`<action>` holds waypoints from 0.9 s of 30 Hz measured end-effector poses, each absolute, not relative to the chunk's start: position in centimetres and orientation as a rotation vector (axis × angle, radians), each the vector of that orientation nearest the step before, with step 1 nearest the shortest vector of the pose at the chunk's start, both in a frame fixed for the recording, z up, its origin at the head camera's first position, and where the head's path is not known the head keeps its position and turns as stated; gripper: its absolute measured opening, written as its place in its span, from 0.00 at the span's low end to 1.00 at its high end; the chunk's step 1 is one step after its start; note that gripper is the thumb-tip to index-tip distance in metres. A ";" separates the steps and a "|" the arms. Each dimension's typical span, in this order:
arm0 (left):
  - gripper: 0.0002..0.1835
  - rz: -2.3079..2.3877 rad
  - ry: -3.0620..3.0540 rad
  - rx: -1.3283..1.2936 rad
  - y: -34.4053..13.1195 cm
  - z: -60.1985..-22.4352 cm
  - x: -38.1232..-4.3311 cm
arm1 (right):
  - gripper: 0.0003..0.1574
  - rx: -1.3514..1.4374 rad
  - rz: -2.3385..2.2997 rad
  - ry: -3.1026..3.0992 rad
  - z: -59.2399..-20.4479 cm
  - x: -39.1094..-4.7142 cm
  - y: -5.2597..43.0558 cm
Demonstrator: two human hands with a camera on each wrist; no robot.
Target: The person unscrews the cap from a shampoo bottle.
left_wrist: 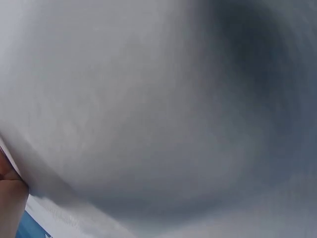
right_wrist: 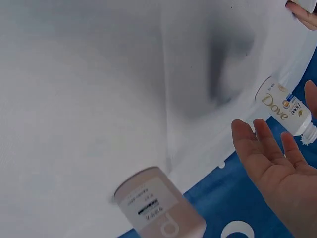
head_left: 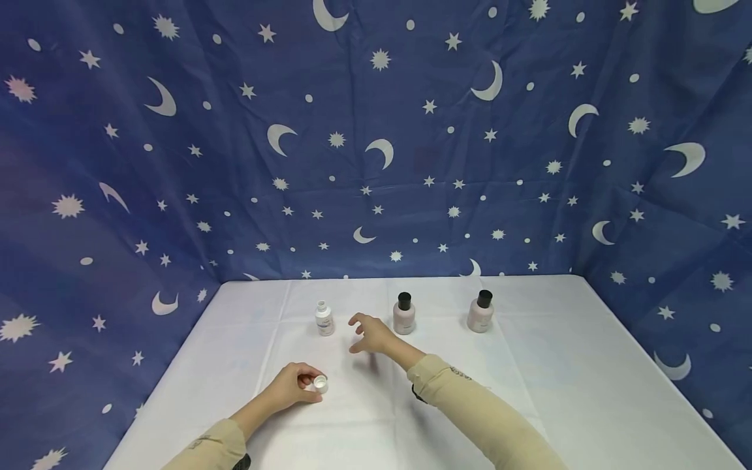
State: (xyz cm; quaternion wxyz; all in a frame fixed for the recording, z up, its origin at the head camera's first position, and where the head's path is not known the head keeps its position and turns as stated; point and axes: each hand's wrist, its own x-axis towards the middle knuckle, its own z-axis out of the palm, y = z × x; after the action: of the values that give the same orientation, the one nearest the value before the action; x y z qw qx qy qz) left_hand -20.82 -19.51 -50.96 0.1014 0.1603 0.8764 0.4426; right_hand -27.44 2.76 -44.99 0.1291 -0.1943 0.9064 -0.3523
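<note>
A small white cap (head_left: 320,384), its hollow side showing, is pinched between the thumb and fingers of my left hand (head_left: 291,385), low over the near left of the table. Beyond it stands a white Dove bottle (head_left: 324,318), upright with its neck bare. My right hand (head_left: 373,334) hovers just right of that bottle, apart from it, fingers spread and loosely bent around nothing. The right wrist view shows the same hand (right_wrist: 277,168) beside the Dove bottle (right_wrist: 285,106). In the left wrist view only a bit of the left hand (left_wrist: 12,203) appears; the cap is hidden there.
Two pinkish bottles with black caps stand upright farther right: one bottle (head_left: 404,317) close behind the right forearm, the other bottle (head_left: 480,314) beyond it. A white cloth covers the table (head_left: 587,378). Blue curtain (head_left: 411,163) with moons and stars closes off the back and sides.
</note>
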 end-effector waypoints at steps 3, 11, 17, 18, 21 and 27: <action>0.20 1.321 2.567 0.481 -19.9 -50.8 -20.9 | 0.32 -0.608 -0.996 2.628 -44.4 -27.1 3.3; 0.23 1.320 2.516 0.497 -20.5 -50.7 -21.0 | 0.32 -0.711 -1.027 2.572 -43.9 -26.2 5.2; 0.24 1.306 2.438 0.570 -21.6 -50.1 -20.9 | 0.31 -0.761 -1.103 2.557 -44.1 -25.7 6.6; 0.24 1.304 2.427 0.576 -21.9 -50.0 -20.8 | 0.31 -0.776 -1.116 2.550 -44.1 -25.6 6.8; 0.22 1.290 2.417 0.590 -22.7 -50.0 -20.6 | 0.30 -0.796 -1.136 2.540 -44.1 -25.2 7.4; 0.18 1.281 2.465 0.616 -23.3 -49.9 -20.9 | 0.29 -0.810 -1.149 2.564 -43.9 -24.9 9.3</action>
State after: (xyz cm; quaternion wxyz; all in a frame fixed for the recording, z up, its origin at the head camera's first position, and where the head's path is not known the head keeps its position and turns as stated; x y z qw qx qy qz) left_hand -20.92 -23.35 -49.87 0.1477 0.2142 0.8567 0.4453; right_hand -24.87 9.28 -43.92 0.1087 -0.2754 0.8716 -0.3908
